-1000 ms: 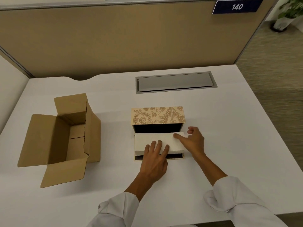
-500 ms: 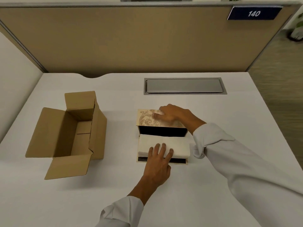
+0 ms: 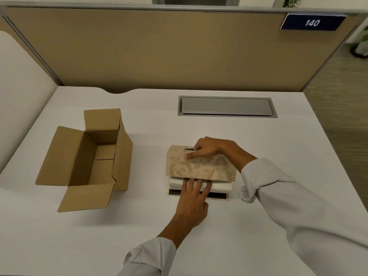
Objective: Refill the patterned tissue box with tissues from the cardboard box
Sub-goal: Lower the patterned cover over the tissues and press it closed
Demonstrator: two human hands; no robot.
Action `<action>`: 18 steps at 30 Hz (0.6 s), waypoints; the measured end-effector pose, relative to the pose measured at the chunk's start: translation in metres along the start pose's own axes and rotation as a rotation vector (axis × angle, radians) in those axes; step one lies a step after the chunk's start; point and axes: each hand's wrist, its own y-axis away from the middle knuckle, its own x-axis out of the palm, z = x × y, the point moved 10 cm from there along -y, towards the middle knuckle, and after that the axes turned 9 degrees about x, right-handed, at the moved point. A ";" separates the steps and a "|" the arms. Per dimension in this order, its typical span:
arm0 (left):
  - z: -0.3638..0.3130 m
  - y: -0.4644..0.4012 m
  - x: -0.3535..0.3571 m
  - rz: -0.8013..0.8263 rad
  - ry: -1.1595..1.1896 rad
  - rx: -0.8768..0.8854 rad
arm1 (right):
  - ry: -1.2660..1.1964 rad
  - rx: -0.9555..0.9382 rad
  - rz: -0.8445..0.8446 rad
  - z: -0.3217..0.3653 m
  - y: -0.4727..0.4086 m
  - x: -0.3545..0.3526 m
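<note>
The patterned tissue box [image 3: 201,168] sits mid-table, its beige scroll-printed cover tilted down over the base. My right hand [image 3: 207,149] grips the cover's top edge beside the oval slot. A white stack of tissues [image 3: 221,186] lies on the dark base, with only its front edge showing under the cover. My left hand [image 3: 194,198] rests flat on the tissues, fingers spread and fingertips under the cover's rim. The cardboard box [image 3: 87,156] stands open to the left, with nothing visible inside.
A grey cable hatch [image 3: 227,106] is set into the white desk [image 3: 298,140] behind the tissue box. A tan partition [image 3: 159,50] with a "140" sign closes the far side. The desk's right edge drops to carpet.
My right hand left the tissue stack, took the patterned cover and swung it down toward me over the tissues. My left hand stayed pressing on the stack.
</note>
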 end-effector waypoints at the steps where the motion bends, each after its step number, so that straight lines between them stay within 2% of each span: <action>1: -0.001 0.001 0.000 0.000 -0.001 -0.003 | -0.006 0.018 0.026 0.000 0.000 0.002; 8: -0.003 0.006 0.009 0.051 0.011 -0.064 | -0.190 0.147 0.310 -0.001 0.008 0.030; 18: -0.006 0.019 0.022 0.129 0.042 -0.080 | -0.223 0.284 0.315 0.000 0.007 0.031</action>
